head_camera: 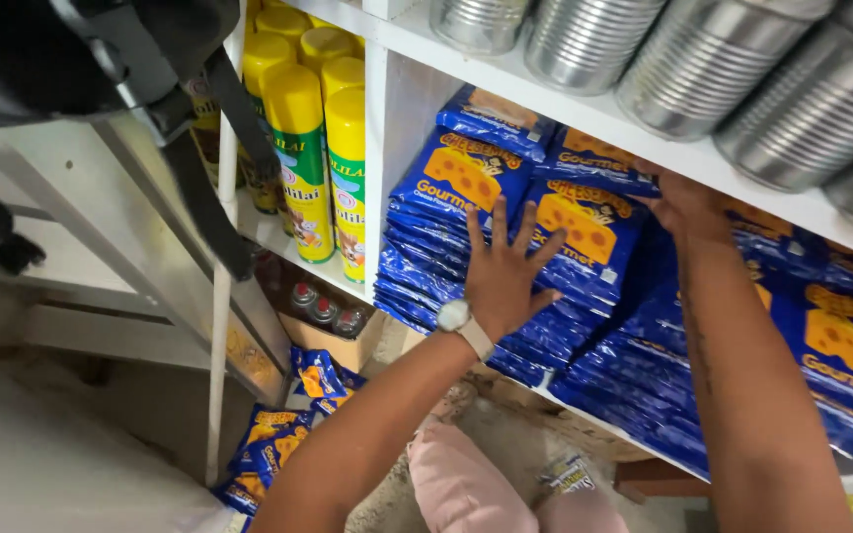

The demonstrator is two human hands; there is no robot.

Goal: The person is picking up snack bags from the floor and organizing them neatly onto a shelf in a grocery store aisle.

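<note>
Stacks of blue snack packets (466, 178) with an orange cheese picture fill a white shelf compartment (584, 114). My left hand (505, 276), with a white wristwatch, lies flat with fingers spread against the front of the middle stack. My right hand (683, 202) reaches to the top of the stack further right, its fingers pressed on the uppermost packets under the shelf board. Neither hand grips a packet.
Silver ribbed tins (713, 59) stand on the shelf above. Yellow and green spray cans (298, 148) fill the compartment to the left. Small bottles sit in a cardboard box (333, 331) below. More blue packets (278, 434) lie on the floor. A dark bag strap (219, 128) hangs at upper left.
</note>
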